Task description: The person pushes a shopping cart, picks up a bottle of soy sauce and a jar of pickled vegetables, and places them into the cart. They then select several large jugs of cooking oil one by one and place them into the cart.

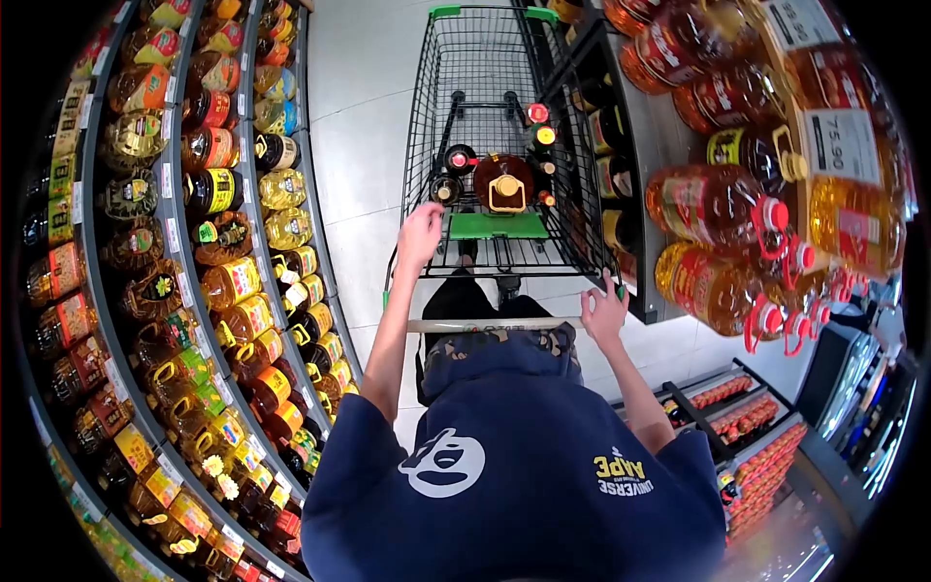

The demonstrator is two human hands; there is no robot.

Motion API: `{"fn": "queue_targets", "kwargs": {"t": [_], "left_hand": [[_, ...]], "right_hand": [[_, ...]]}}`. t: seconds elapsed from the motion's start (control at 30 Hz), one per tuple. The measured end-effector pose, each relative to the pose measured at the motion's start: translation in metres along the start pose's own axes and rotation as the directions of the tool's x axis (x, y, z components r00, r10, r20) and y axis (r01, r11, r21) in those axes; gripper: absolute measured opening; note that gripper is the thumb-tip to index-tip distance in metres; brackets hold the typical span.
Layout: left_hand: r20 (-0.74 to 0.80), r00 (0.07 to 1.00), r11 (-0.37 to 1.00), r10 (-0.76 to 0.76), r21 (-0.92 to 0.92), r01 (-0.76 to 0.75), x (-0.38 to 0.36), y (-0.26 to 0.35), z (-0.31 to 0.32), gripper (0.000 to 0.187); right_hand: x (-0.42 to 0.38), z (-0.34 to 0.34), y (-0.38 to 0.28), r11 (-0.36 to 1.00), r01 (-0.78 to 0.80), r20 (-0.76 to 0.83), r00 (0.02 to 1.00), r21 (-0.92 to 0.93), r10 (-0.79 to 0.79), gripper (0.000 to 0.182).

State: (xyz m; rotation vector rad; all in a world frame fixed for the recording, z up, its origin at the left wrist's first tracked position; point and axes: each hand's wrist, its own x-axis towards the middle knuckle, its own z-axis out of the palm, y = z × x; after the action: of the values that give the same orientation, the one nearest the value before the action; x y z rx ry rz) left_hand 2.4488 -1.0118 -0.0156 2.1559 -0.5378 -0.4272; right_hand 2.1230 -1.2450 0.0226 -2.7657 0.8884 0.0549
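My left hand (420, 236) is over the left side of the shopping cart (497, 227), close to a dark bottle (445, 188); its fingers are loosely bent, with nothing visible in them. Near the right end of the cart's pale handle (495, 325), my right hand (603, 312) is open, its fingers apart and one pointing forward. Inside the cart stands a large brown jug (504, 184) with a yellow cap and handle. A dark bottle with a red label (460, 158) and several slim bottles with red or yellow tops stand around it.
Shelves of oil bottles (233, 286) run along the left. At the right, a display holds large oil jugs (703, 204) and price cards (842, 145), its dark edge close to the cart. Lower right, a rack (742, 422) holds red-labelled goods. Pale floor tiles (354, 145) show beside the cart.
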Motion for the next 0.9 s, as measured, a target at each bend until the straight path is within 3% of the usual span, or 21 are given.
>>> {"fn": "queue_targets", "kwargs": {"t": [0.07, 0.17, 0.2, 0.33, 0.4, 0.53, 0.57, 0.63, 0.67, 0.8, 0.9], "left_hand": [[0.073, 0.990, 0.992, 0.118, 0.028, -0.120, 0.036, 0.007, 0.006, 0.015], [0.238, 0.971, 0.999, 0.034, -0.022, -0.029, 0.074, 0.029, 0.032, 0.015], [0.229, 0.961, 0.988, 0.154, -0.046, -0.147, 0.084, 0.024, 0.049, 0.015], [0.291, 0.919, 0.963, 0.265, -0.043, -0.264, 0.106, 0.008, 0.114, 0.017], [0.384, 0.889, 0.960, 0.250, 0.024, -0.280, 0.110, 0.004, 0.134, 0.027], [0.377, 0.891, 0.925, 0.254, 0.174, -0.338, 0.105, -0.016, 0.160, 0.040], [0.489, 0.853, 0.917, 0.183, 0.228, -0.328, 0.106, -0.023, 0.161, 0.045], [0.381, 0.905, 0.944, 0.188, 0.186, -0.275, 0.119, -0.027, 0.159, 0.041], [0.317, 0.907, 0.942, 0.276, 0.097, -0.321, 0.134, -0.031, 0.159, 0.039], [0.318, 0.925, 0.929, 0.209, 0.231, -0.290, 0.144, -0.010, 0.145, 0.041], [0.240, 0.922, 0.896, 0.303, 0.257, -0.361, 0.150, -0.004, 0.152, 0.045]], "right_hand": [[0.012, 0.001, -0.005, 1.000, -0.015, 0.026, 1.000, 0.023, 0.015, 0.025], [0.030, 0.004, -0.010, 0.996, 0.062, -0.014, 0.998, -0.068, -0.063, 0.025], [0.036, 0.005, -0.012, 0.994, 0.082, -0.033, 0.996, -0.077, -0.085, 0.025], [0.060, 0.003, -0.020, 0.992, 0.067, 0.005, 0.998, -0.108, -0.067, 0.024], [0.071, -0.003, -0.026, 0.999, -0.002, 0.095, 0.995, -0.051, 0.007, 0.024], [0.091, -0.005, -0.029, 0.997, 0.019, 0.101, 0.995, -0.070, -0.011, 0.023], [0.094, -0.002, -0.028, 0.996, 0.034, 0.077, 0.997, -0.087, -0.027, 0.023], [0.103, -0.001, -0.031, 0.996, 0.047, 0.065, 0.997, -0.073, -0.042, 0.022], [0.106, -0.004, -0.027, 0.997, 0.024, 0.054, 0.998, -0.075, -0.020, 0.022], [0.116, -0.008, -0.027, 0.996, 0.014, 0.049, 0.999, -0.083, -0.010, 0.027], [0.120, -0.012, -0.024, 0.994, -0.019, 0.100, 0.995, -0.105, 0.030, 0.030]]}}
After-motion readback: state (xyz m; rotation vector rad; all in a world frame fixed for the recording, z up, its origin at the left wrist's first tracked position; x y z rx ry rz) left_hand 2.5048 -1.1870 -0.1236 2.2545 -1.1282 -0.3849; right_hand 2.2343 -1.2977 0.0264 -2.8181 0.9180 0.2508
